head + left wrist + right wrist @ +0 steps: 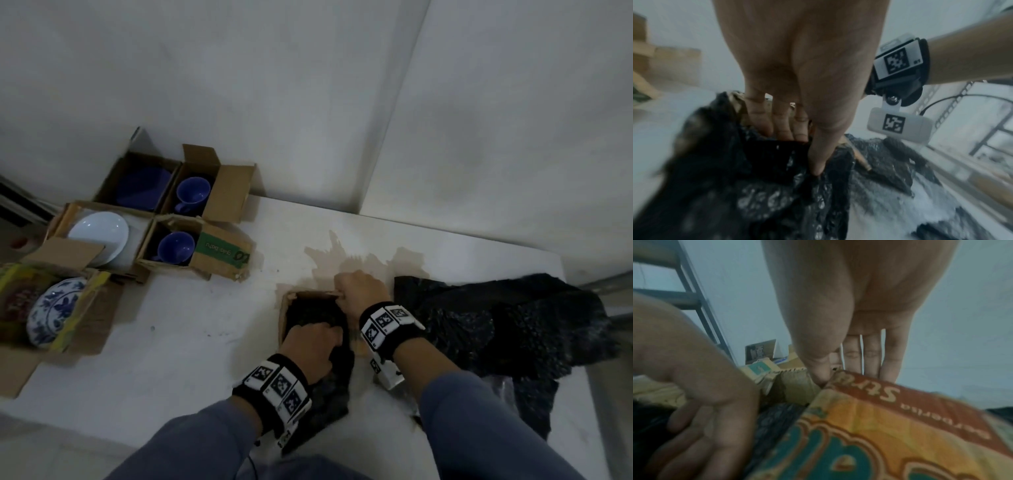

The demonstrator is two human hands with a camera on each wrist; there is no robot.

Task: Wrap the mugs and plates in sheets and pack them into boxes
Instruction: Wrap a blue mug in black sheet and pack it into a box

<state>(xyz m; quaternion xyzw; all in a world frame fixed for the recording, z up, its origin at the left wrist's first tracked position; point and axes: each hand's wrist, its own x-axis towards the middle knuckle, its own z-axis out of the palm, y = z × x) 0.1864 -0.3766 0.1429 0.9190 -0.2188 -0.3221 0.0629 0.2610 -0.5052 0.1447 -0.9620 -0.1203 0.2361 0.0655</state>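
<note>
While the small brown cardboard box (287,310) stands open on the white table (191,342), a bundle wrapped in black bubble-wrap sheet (313,317) is pressed into it by the left hand (310,342), whose fingers (781,129) are held close together and dug into the sheet with the thumb laid along the wrap. The box's printed orange flap (890,418) is pinched at its far edge between thumb and fingers of the right hand (361,287). More crumpled black bubble-wrap sheets (507,325) are spread just to the right. Well apart at the left, open boxes are seen holding two blue mugs (192,193), a white plate (99,233) and a blue-and-white patterned plate (54,310).
</note>
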